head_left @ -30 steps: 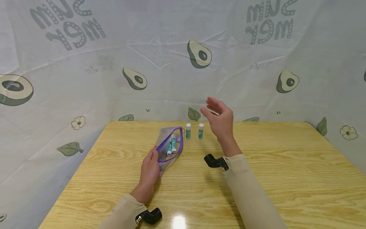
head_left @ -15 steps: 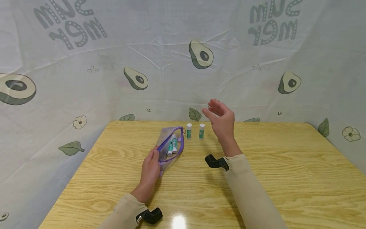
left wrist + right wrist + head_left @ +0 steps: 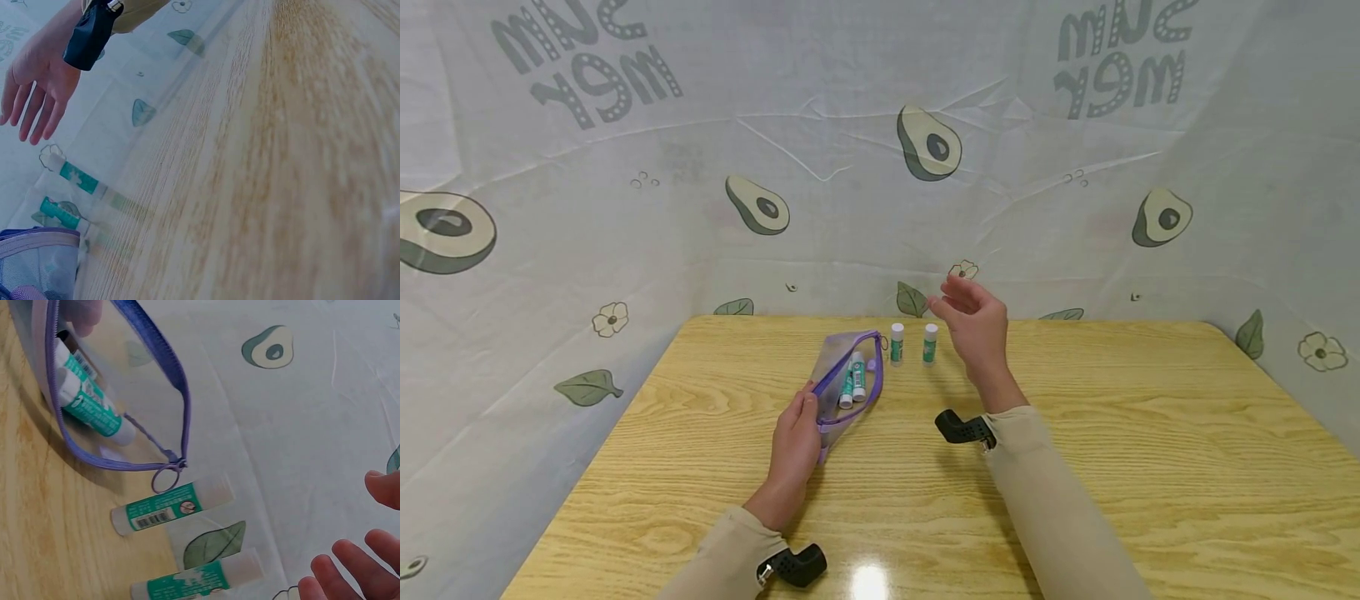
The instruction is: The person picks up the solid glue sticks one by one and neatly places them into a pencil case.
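My left hand (image 3: 793, 446) grips the near left side of a translucent zip pouch (image 3: 837, 350), thumb on top. The pouch's purple zipper gapes wide toward the right. Inside lie two green-and-white glue sticks (image 3: 858, 379). Just right of the pouch stand two more, a nearer-to-pouch glue stick (image 3: 897, 344) and a second glue stick (image 3: 930, 344), both upright with white caps. Beyond the second one, my right hand (image 3: 979, 332) hovers in the air, fingers loosely bent and holding nothing. In the right wrist view its fingertips (image 3: 350, 556) are apart from both glue sticks.
The wooden table (image 3: 1112, 467) reaches back to a pale cloth backdrop (image 3: 820, 250) printed with avocados and leaves. A ring pull (image 3: 166, 479) hangs at the zipper's end. Each sleeve carries a black camera mount (image 3: 964, 427).
My right hand has dipped slightly and shifted a little left over the last half second. The left hand, pouch and glue sticks stay as they were.
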{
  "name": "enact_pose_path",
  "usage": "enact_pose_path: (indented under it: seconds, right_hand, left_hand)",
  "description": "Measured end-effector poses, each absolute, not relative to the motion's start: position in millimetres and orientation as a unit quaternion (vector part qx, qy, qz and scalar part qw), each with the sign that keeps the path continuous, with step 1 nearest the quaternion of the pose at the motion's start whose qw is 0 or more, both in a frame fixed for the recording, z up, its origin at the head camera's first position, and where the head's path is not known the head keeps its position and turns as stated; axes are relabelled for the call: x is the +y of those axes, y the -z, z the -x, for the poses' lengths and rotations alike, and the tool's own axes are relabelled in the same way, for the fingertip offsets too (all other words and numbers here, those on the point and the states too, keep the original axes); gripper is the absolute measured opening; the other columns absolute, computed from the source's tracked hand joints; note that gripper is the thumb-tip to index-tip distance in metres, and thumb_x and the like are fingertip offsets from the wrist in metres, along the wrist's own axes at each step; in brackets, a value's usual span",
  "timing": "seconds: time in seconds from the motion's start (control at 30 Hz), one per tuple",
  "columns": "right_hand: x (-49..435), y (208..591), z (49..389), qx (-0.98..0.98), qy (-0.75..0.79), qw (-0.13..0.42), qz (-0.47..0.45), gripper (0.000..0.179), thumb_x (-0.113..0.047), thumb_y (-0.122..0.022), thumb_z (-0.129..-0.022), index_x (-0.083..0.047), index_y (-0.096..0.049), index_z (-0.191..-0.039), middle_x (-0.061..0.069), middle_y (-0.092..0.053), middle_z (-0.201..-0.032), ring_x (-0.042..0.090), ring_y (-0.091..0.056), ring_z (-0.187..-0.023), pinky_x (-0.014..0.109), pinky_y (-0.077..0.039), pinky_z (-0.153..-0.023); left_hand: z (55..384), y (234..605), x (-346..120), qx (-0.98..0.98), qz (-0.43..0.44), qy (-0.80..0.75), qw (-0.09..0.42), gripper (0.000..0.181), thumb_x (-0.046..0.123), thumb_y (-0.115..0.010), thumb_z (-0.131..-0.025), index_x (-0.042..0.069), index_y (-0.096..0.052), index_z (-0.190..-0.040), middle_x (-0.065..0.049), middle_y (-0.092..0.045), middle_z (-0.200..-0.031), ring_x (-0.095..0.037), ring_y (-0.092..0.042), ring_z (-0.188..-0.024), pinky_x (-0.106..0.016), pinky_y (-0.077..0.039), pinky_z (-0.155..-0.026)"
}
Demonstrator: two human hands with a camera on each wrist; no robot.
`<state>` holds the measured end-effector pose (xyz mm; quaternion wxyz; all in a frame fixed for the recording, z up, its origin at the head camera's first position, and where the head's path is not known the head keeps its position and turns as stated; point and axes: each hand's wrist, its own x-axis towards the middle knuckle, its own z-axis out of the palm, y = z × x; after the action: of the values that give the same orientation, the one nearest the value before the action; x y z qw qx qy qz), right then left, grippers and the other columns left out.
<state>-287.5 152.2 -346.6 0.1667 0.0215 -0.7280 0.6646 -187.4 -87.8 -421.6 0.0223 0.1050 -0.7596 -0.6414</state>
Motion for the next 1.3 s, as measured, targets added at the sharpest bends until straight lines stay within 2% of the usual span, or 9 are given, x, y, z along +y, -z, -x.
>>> enact_pose_path:
  seconds: [0.1,0.33,0.7,0.87,1.1,1.3]
  right_hand:
    - [150,351,288,-0.728,-0.668,0.153,-0.012,0.05,-0.016,-0.079,-0.097,-0.008,-0.065,-0.144,0.015,-0.069,-0.143,0.028,-0.065,-0.131,0.03,-0.055,-0.102]
    - [148,363,292,-0.732,-0.669,0.126,0.007,0.053,-0.016,-0.079,-0.097,-0.006,-0.063,-0.146,0.019,-0.066,-0.146,0.03,-0.063,-0.134,0.043,-0.052,-0.112]
    - [146,378,297,-0.748,-0.658,0.08,0.029,0.054,-0.013,-0.08,-0.095,-0.005,-0.063,-0.146,0.019,-0.066,-0.146,0.032,-0.061,-0.138,0.048,-0.05,-0.116]
    - [144,384,298,-0.757,-0.648,0.07,0.04,0.052,-0.012,-0.079,-0.095,-0.004,-0.063,-0.144,0.019,-0.066,-0.146,0.031,-0.06,-0.138,0.046,-0.051,-0.114]
    - [144,392,298,-0.775,-0.627,0.065,0.056,0.046,-0.012,-0.077,-0.096,-0.004,-0.068,-0.14,0.018,-0.069,-0.141,0.032,-0.065,-0.131,0.038,-0.055,-0.101]
    - [145,398,297,-0.777,-0.623,0.063,0.068,0.043,-0.008,-0.074,-0.097,-0.003,-0.068,-0.139,0.021,-0.071,-0.138,0.034,-0.067,-0.127,0.041,-0.057,-0.102]
  left_hand:
    - [188,421,-88,-0.761,-0.107,0.64,0.02,0.054,0.034,-0.033,-0.117,0.012,-0.037,-0.166,-0.013,-0.031,-0.174,-0.038,-0.021,-0.164,-0.058,-0.019,-0.133]
    - [188,422,-88,-0.762,-0.103,0.639,0.023,0.054,0.033,-0.033,-0.117,0.01,-0.037,-0.166,-0.013,-0.032,-0.174,-0.038,-0.022,-0.164,-0.058,-0.02,-0.132]
    - [188,422,-88,-0.768,-0.096,0.632,0.037,0.053,0.032,-0.034,-0.117,0.008,-0.04,-0.165,-0.013,-0.034,-0.173,-0.038,-0.024,-0.163,-0.058,-0.02,-0.132]
    - [187,422,-87,-0.767,-0.101,0.633,0.031,0.053,0.032,-0.034,-0.117,0.01,-0.039,-0.165,-0.011,-0.034,-0.174,-0.037,-0.023,-0.163,-0.057,-0.02,-0.132]
    - [188,423,-88,-0.764,-0.103,0.636,0.028,0.053,0.031,-0.033,-0.117,0.01,-0.039,-0.165,-0.011,-0.034,-0.174,-0.036,-0.023,-0.163,-0.057,-0.021,-0.132]
    - [188,423,-88,-0.765,-0.106,0.634,0.024,0.053,0.033,-0.033,-0.117,0.012,-0.039,-0.165,-0.012,-0.034,-0.173,-0.036,-0.025,-0.163,-0.057,-0.023,-0.131]
